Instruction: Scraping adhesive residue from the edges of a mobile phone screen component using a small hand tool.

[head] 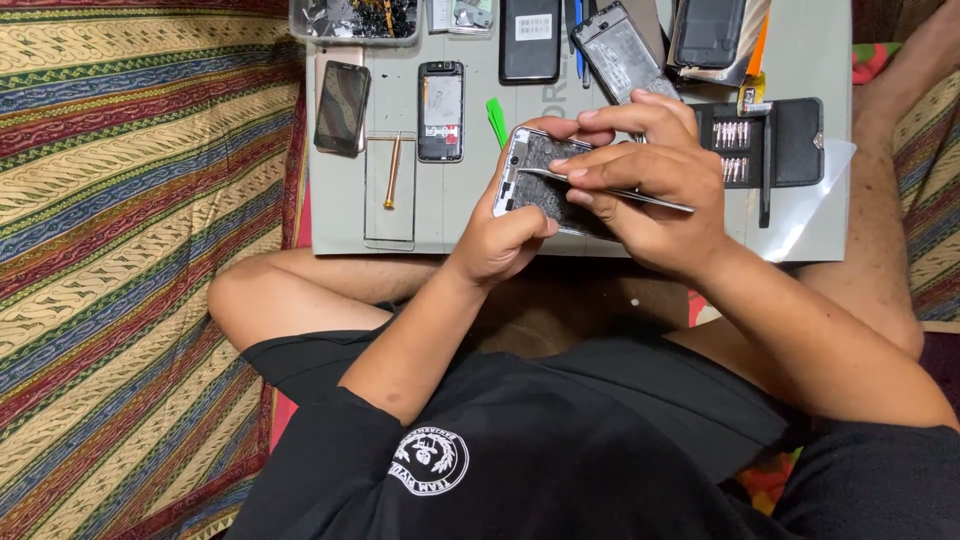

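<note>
I hold an opened white-framed phone (535, 170) with a dark, cracked-looking inside above my lap. My left hand (500, 240) grips it from below at its near edge. My right hand (640, 180) lies over its right side and pinches a thin flat metal pry tool (640, 197), whose blade runs across the phone. My fingers hide the right half of the phone.
A grey work mat (450, 215) lies ahead with several phones and phone parts, a gold-handled screwdriver (392, 172), a green pick (497, 120), a black screwdriver-bit case (765, 140) and a clear parts tray (355, 20). Striped patterned cloth (120, 250) covers the floor at left.
</note>
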